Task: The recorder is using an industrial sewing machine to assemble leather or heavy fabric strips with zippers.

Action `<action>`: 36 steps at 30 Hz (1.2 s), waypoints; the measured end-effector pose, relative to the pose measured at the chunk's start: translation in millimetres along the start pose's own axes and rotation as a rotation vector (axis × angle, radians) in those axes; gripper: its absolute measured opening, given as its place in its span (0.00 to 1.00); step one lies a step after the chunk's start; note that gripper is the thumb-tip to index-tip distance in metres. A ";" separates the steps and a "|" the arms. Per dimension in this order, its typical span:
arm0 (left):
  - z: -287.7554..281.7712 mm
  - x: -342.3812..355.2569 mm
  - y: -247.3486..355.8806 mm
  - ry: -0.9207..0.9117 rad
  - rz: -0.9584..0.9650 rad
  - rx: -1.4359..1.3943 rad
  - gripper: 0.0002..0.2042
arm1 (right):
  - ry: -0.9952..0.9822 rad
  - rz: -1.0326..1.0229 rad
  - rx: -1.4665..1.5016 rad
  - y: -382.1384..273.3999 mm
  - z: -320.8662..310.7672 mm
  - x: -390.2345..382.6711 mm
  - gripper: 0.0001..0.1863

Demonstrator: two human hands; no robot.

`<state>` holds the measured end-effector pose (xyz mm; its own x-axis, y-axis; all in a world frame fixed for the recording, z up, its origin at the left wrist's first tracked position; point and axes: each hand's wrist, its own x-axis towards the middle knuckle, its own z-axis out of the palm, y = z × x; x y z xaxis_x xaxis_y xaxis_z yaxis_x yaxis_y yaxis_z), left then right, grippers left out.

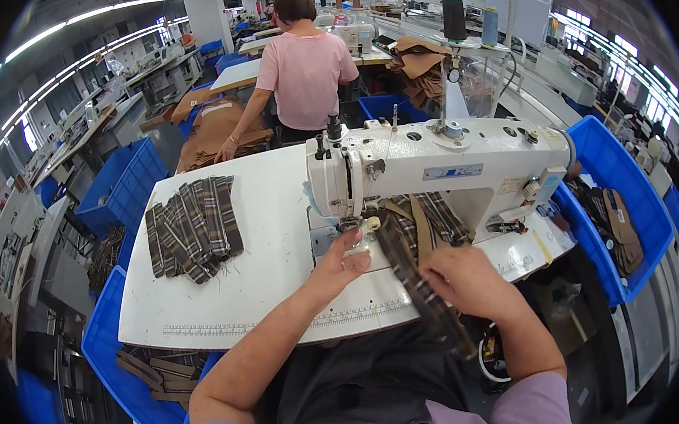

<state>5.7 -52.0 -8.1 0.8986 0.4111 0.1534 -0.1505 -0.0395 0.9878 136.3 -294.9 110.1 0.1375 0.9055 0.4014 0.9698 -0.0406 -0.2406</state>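
Note:
A white sewing machine [406, 158] stands on a white table. My left hand [337, 271] is beside its needle area, thumb and fingers apart, with nothing visible between them. On the right, my right hand [468, 280] is closed on a dark plaid fabric piece [406, 268], which slants from near the presser foot down over the table's front edge; its lower end is blurred. Under the machine arm lie more plaid pieces and tan strips [420, 225]. At the table's left sits a fanned stack of plaid fabric pieces [195, 229] with loose threads.
A blue bin [99, 329] with plaid and tan pieces is below the table's left edge. Another blue bin [649, 226] holding dark and brown pieces stands at the right. Ahead, a person in a pink shirt [305, 80] touches a brown fabric pile [211, 136]. Thread cones [453, 19] rise behind the machine.

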 end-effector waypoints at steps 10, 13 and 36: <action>-55.4 1.2 4.9 0.073 -0.056 0.563 0.27 | 0.009 -0.010 0.137 9.5 90.5 31.5 0.12; -47.4 1.2 12.1 0.081 0.010 0.674 0.27 | 0.073 -0.200 0.038 29.1 120.9 61.6 0.21; -46.5 6.7 3.8 -0.022 0.443 1.159 0.17 | 0.122 -0.203 -0.008 50.7 141.2 81.7 0.22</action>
<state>-8.1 -7.1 -4.5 0.8718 0.1418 0.4689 -0.0001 -0.9571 0.2898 168.2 -163.3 5.9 -0.0373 0.8380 0.5444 0.9816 0.1330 -0.1374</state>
